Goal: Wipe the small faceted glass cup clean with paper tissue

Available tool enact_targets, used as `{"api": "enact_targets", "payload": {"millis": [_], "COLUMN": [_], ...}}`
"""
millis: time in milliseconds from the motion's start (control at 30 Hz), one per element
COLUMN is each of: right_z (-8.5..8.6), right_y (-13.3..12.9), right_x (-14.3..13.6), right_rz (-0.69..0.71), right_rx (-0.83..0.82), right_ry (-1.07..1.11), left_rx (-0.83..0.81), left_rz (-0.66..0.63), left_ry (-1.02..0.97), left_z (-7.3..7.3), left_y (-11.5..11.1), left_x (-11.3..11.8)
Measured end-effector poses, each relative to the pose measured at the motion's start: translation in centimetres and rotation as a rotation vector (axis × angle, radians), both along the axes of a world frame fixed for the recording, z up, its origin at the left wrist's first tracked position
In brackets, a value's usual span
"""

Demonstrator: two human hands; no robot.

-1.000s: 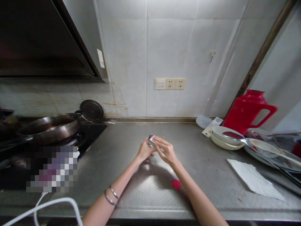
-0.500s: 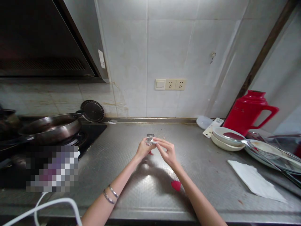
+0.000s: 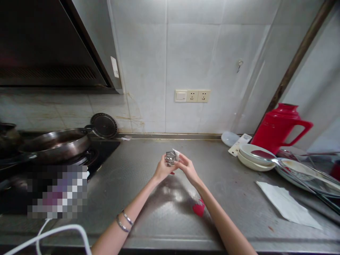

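Above the middle of the metal counter [image 3: 148, 219], my left hand [image 3: 162, 169] is closed round a small shiny glass-like object [image 3: 170, 158]. My right hand [image 3: 189, 169] pinches a small white tissue [image 3: 176, 153] at the right side of that object, and the two hands touch. A red item [image 3: 198, 208] lies on the counter beside my right forearm. A small bit of red shows just below my hands.
A pan [image 3: 57, 143] sits on the stove at left, beside a round black lid-like disc [image 3: 103, 125]. At right stand a red thermos [image 3: 281, 125], stacked bowls [image 3: 255, 164], plates and a white paper sheet [image 3: 288, 205]. A white cable [image 3: 53, 232] crosses the lower left.
The tissue in my right hand has moved slightly right and up, uncovering more of the glass-like object. The camera view has shifted slightly.
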State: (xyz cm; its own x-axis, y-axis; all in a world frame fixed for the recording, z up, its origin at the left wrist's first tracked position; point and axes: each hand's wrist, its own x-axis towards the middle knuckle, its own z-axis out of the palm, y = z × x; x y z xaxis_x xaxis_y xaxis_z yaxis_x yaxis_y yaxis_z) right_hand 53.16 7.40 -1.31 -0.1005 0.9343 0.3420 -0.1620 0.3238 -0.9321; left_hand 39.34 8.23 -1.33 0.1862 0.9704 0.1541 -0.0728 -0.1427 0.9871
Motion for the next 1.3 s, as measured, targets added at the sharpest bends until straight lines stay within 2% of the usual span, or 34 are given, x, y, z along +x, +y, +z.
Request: {"api": "enact_targets", "payload": {"millis": [133, 300, 400, 533, 700, 900, 1000, 1100, 1167, 1233, 1300], "right_z": [0.4, 0.5, 0.6, 1.0, 1.2, 1.0, 1.0, 1.0, 0.7, 0.4, 0.1], "right_y": [-0.3, -0.5, -0.6, -0.6, -0.5, -0.7, -0.7, -0.3, 0.1, 0.6, 1.0], "right_x": [-0.1, -0.3, -0.3, 0.2, 0.8, 0.4, 0.3, 0.5, 0.9, 1.3, 1.8], "right_rz": [-0.028, -0.035, -0.029, -0.003, -0.004, 0.039, 0.044, -0.002, -0.07, -0.162, -0.282], "right_rx": [0.017, 0.0, -0.025, -0.145, -0.281, -0.302, -0.34, -0.408, -0.4, -0.331, -0.187], "right_ry": [-0.028, 0.011, 0.077, 0.19, 0.19, 0.091, 0.126, 0.131, 0.039, -0.089, -0.202], "left_rx": [0.025, 0.153, 0.223, 0.218, 0.29, 0.394, 0.405, 0.385, 0.371, 0.352, 0.332], "left_rz": [0.039, 0.078, 0.01, -0.149, 0.042, -0.007, -0.014, -0.028, -0.037, -0.052, -0.066], "left_ry": [0.066, 0.184, 0.192, 0.14, 0.193, 0.253, 0.294, 0.291, 0.267, 0.229, 0.193], "left_z": [-0.4, -0.7, -0.5, -0.2, -0.4, -0.5, -0.6, -0.9, -1.0, -1.0, -0.9], "left_y": [0.4, 0.7, 0.7, 0.7, 0.8, 0.5, 0.6, 0.6, 0.6, 0.6, 0.5], "left_x": [0.0, -0.3, -0.5, -0.6, -0.8, -1.0, -1.1, -1.1, -1.0, -0.9, -0.8]}}
